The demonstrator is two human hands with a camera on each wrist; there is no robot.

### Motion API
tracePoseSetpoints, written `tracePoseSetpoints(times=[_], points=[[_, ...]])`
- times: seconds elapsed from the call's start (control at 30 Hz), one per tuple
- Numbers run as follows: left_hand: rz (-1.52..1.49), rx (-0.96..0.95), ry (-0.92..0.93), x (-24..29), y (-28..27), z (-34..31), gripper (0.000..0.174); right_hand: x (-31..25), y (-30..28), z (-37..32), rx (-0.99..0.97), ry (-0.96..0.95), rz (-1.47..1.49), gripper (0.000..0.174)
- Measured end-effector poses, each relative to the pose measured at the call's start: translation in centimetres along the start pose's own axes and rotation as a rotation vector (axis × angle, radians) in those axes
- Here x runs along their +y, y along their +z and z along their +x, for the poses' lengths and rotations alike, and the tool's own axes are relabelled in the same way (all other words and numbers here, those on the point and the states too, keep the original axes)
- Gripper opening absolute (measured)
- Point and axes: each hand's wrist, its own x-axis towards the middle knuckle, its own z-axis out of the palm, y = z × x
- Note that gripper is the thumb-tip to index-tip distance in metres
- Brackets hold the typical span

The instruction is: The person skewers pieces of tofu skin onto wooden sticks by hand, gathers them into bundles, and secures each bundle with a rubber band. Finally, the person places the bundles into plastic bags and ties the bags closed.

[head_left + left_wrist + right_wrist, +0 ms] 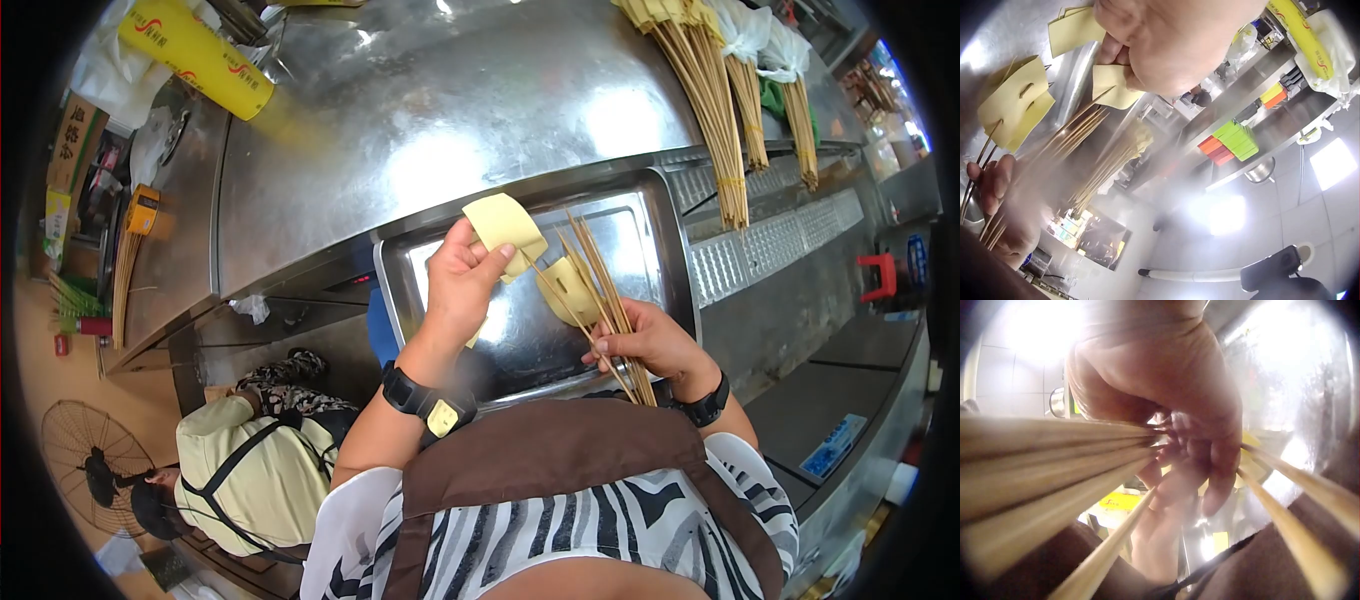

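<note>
My left hand (460,290) pinches a folded, pale yellow sheet of tofu skin (503,222) between thumb and fingers, above a shallow metal tray (515,352). In my right hand (652,342) is a bundle of bamboo skewers (603,265), gripped near the lower ends. One thin skewer (556,288) slants away from the bundle, its tip at the held sheet's lower edge. Another folded tofu sheet (1013,109), threaded on skewers, shows in the left wrist view beside the right hand's fingers. Up close in the right wrist view, skewer ends (1054,469) spread out below the palm.
Bunches of skewers with yellow sheets (705,110) lie at the back right of the steel counter (440,100). A yellow roll-shaped box (195,55) is at the back left. Another person (250,480) sits low at left near a fan (95,470). A red stool (877,277) stands at right.
</note>
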Motion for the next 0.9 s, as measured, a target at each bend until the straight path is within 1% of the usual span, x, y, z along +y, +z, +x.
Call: tracePoseSetpoints(times=[0.07,0.13,0.27,0.33,0.37,0.43,0.47,0.53,0.57,0.63,0.67,0.9], points=[[-0.004,-0.009,0.011,-0.2,0.3,-0.4,0.039,-0.1,0.1,0.0,0.001,-0.002,0.001,0.012],[-0.029,-0.07,0.019,-0.9,0.3,-0.9,0.042,-0.2,0.2,-0.1,0.008,0.002,0.007,0.012],[-0.028,-0.055,0.06,-1.7,0.6,-1.0,0.044,-0.1,0.1,-0.1,0.006,0.002,0.001,0.013],[-0.089,0.08,0.114,-1.9,0.9,-0.8,0.045,0.0,0.1,-0.1,0.004,-0.002,-0.002,0.013],[-0.089,0.08,0.116,-1.9,0.9,-0.7,0.045,0.0,0.1,0.0,0.0,-0.007,-0.006,0.013],[-0.087,0.104,0.013,-1.8,0.8,-0.7,0.044,-0.2,0.3,-0.1,0.01,-0.004,-0.019,0.013],[-0.087,0.104,0.016,-1.8,0.8,-0.7,0.044,-0.3,0.4,-0.2,0.021,-0.001,-0.03,0.013],[-0.109,0.11,-0.114,-1.7,0.7,-0.5,0.038,-0.2,0.3,-0.2,0.016,-0.011,-0.02,0.012],[-0.106,0.109,-0.104,-1.9,0.5,-0.5,0.038,-0.1,0.3,-0.2,0.011,-0.014,-0.006,0.012],[-0.135,0.089,-0.199,-2.4,0.0,-0.5,0.031,-0.1,0.3,-0.2,0.003,-0.018,0.007,0.012],[-0.158,0.071,-0.195,-2.5,0.0,-0.6,0.027,-0.1,0.4,-0.2,0.004,-0.014,0.012,0.012],[-0.181,0.073,-0.274,-2.8,0.9,-1.8,0.029,0.3,0.2,-0.1,0.0,-0.006,0.026,0.014]])
